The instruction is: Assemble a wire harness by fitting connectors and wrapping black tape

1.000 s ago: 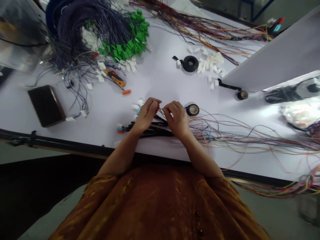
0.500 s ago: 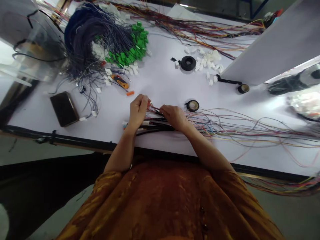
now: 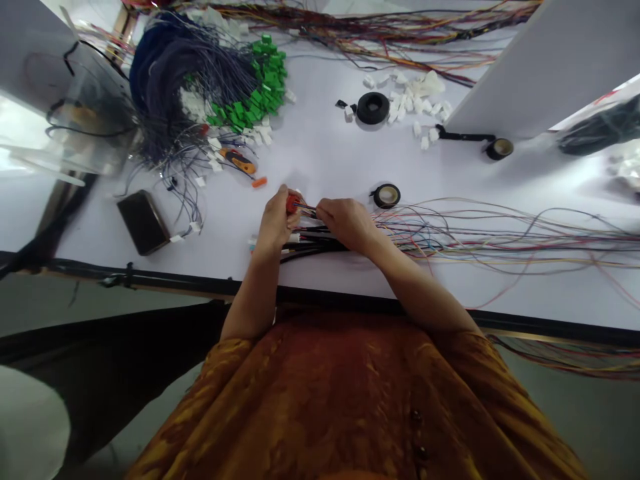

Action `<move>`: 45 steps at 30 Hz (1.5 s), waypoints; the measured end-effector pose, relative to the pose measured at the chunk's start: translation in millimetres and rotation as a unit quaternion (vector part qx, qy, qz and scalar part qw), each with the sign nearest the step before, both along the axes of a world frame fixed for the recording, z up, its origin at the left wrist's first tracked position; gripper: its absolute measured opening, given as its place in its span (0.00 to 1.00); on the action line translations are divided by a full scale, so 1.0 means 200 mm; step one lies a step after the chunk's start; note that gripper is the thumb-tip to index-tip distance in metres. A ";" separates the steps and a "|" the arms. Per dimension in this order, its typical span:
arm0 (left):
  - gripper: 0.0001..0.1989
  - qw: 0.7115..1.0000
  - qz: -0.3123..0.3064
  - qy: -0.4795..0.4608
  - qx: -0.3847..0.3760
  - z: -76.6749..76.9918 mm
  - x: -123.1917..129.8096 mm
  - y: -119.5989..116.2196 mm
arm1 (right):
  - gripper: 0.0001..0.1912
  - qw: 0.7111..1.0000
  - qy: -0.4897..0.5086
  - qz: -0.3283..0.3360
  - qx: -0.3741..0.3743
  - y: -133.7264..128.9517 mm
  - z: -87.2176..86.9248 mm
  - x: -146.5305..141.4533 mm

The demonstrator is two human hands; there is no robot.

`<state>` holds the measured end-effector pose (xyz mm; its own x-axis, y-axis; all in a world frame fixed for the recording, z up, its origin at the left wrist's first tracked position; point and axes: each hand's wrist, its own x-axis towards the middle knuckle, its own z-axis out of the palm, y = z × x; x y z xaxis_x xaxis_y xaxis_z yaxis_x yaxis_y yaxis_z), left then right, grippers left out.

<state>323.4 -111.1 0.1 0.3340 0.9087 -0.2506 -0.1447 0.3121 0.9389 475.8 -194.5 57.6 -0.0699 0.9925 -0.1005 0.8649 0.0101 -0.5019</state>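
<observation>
A red connector (image 3: 293,203) shows between the closed fingers of my left hand (image 3: 275,219). Thin wires (image 3: 308,209) run from it to the right, where my right hand (image 3: 346,223) pinches them. Below both hands lies a bundle of black-sleeved wires (image 3: 315,245), with small white and blue connector ends at its left. Past my right wrist the loose coloured wires (image 3: 450,247) spread rightward over the white table. A roll of black tape (image 3: 387,196) lies just beyond my right hand.
At the back left is a heap of dark blue wires (image 3: 170,73) with green connectors (image 3: 265,87). An orange-and-black cutter (image 3: 240,161) and a dark box (image 3: 143,223) lie nearer. Another black tape roll (image 3: 373,108) sits beside white connectors (image 3: 415,97). A white panel (image 3: 520,80) stands at right.
My left hand has turned, so more of the red connector shows. My right hand still pinches the wires, and the whole view has shifted slightly.
</observation>
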 end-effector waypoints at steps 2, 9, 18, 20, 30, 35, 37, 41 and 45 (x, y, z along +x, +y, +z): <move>0.28 1.000 0.006 0.002 0.022 0.00 -0.01 0.00 | 0.19 1.000 -0.005 -0.007 -0.002 0.01 -0.01 0.00; 0.21 0.995 0.062 -0.035 0.063 -0.03 0.01 0.07 | 0.14 0.995 0.046 -0.050 0.067 -0.01 -0.15 0.26; 0.15 0.991 0.066 -0.097 0.060 -0.20 0.11 0.10 | 0.13 0.978 0.113 -0.119 0.125 -0.53 -0.10 0.57; 0.16 0.989 0.097 -0.094 0.058 -0.22 0.12 0.08 | 0.13 0.987 0.109 -0.077 0.087 -0.61 -0.11 0.50; 0.10 0.983 0.077 -0.107 0.125 -0.25 0.07 0.06 | 0.16 0.992 -0.105 -0.071 0.002 -0.65 -0.21 0.24; 0.09 0.985 0.115 -0.096 0.084 -0.22 0.10 0.04 | 0.17 0.988 -0.148 -0.030 -0.031 -0.48 -0.22 0.22; 0.06 0.986 0.122 -0.089 0.068 -0.20 0.11 0.04 | 0.17 0.985 -0.162 -0.004 -0.052 -0.41 -0.20 0.22; 0.08 0.985 0.136 -0.096 0.050 -0.20 0.12 0.05 | 0.17 0.976 -0.189 0.063 -0.082 -0.32 -0.15 0.23; 0.06 0.984 0.129 -0.107 0.061 -0.21 0.12 0.04 | 0.17 0.970 -0.208 0.097 -0.075 -0.32 -0.12 0.24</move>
<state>347.8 -102.2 -41.8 0.1206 0.9892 -0.0828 -0.4024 0.1250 0.9069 524.7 -258.1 32.7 -0.1769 0.9367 -0.3021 0.9820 0.1474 -0.1180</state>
